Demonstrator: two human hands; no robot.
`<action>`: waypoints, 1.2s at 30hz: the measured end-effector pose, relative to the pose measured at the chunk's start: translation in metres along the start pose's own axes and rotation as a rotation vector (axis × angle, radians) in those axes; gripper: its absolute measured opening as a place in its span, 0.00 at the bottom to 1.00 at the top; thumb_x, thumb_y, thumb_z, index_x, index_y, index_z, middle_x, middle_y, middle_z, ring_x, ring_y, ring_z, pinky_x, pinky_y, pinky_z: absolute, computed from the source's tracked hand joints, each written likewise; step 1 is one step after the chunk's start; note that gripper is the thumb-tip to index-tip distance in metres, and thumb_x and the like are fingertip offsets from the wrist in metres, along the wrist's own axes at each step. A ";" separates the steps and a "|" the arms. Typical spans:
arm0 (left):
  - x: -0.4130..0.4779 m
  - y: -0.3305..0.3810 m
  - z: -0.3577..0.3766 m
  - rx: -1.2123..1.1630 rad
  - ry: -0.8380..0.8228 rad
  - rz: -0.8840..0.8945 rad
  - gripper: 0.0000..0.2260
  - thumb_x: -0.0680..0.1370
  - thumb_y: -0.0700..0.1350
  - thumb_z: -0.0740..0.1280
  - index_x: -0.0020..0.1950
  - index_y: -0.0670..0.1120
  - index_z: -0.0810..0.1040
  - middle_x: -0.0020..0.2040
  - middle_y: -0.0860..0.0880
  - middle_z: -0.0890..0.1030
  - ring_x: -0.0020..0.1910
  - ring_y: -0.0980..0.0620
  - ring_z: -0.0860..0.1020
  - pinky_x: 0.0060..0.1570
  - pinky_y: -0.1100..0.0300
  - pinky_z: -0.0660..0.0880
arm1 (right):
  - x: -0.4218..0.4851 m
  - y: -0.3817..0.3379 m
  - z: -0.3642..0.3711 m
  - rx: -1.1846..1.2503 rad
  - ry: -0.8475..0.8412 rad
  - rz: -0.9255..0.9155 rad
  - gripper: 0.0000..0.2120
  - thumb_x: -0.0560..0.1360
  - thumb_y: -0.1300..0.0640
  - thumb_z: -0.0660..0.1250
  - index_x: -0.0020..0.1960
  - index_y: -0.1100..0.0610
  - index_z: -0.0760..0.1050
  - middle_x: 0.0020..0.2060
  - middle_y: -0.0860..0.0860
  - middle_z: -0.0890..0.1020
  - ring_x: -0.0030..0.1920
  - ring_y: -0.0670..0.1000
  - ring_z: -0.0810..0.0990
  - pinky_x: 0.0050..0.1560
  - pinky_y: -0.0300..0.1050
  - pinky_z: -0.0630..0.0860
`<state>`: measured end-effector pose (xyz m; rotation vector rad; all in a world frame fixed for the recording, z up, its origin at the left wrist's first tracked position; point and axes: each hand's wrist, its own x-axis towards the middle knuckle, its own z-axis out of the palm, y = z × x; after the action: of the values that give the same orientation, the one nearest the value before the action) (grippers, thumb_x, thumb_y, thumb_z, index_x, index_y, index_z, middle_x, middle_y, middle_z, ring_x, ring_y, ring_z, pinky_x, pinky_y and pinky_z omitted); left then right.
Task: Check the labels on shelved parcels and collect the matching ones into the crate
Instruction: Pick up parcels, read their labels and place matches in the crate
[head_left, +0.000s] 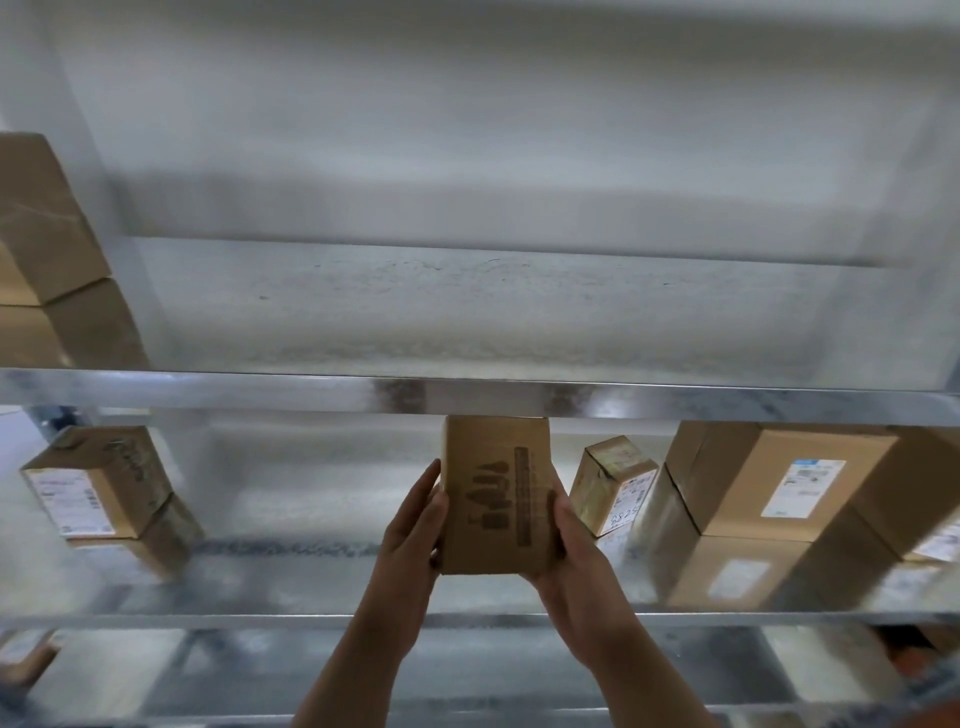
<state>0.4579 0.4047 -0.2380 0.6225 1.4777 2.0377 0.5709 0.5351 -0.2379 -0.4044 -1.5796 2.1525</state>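
Of the person only two hands and forearms show, bare along their whole visible length. The left hand (415, 525), just left of the parcel (496, 493), has long, slim fingers with faint creases at the knuckles, and its thumb lies at the parcel's left edge. The right hand (576, 561), at the parcel's right and lower right, shows a thumb and a broad, smooth back; its fingers are hidden behind the parcel. Below the parcel both wrists are narrow. From there the forearms, smooth and evenly rounded, widen steadily toward the bottom of the view, where they are cut off.
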 end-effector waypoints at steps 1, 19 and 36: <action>0.000 0.001 0.001 0.008 -0.027 0.010 0.20 0.85 0.51 0.62 0.78 0.54 0.69 0.66 0.46 0.83 0.64 0.43 0.82 0.63 0.42 0.79 | 0.001 0.000 0.000 0.002 -0.004 -0.006 0.24 0.89 0.45 0.44 0.82 0.47 0.61 0.73 0.57 0.78 0.73 0.60 0.76 0.74 0.66 0.70; 0.008 -0.012 -0.017 -0.066 -0.017 -0.118 0.18 0.85 0.48 0.59 0.75 0.56 0.73 0.64 0.48 0.84 0.61 0.43 0.84 0.56 0.40 0.82 | 0.013 0.013 -0.001 -0.228 0.165 0.049 0.17 0.88 0.51 0.55 0.62 0.55 0.81 0.50 0.50 0.88 0.56 0.52 0.86 0.51 0.50 0.84; 0.013 -0.006 -0.019 0.056 -0.126 -0.127 0.27 0.80 0.63 0.65 0.79 0.60 0.67 0.71 0.51 0.79 0.69 0.45 0.79 0.66 0.36 0.76 | 0.009 0.012 -0.001 -0.002 0.004 0.014 0.22 0.82 0.46 0.65 0.75 0.39 0.68 0.68 0.56 0.81 0.69 0.62 0.79 0.66 0.74 0.76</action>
<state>0.4371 0.4015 -0.2488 0.6502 1.4663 1.8333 0.5620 0.5373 -0.2493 -0.4219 -1.5817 2.1591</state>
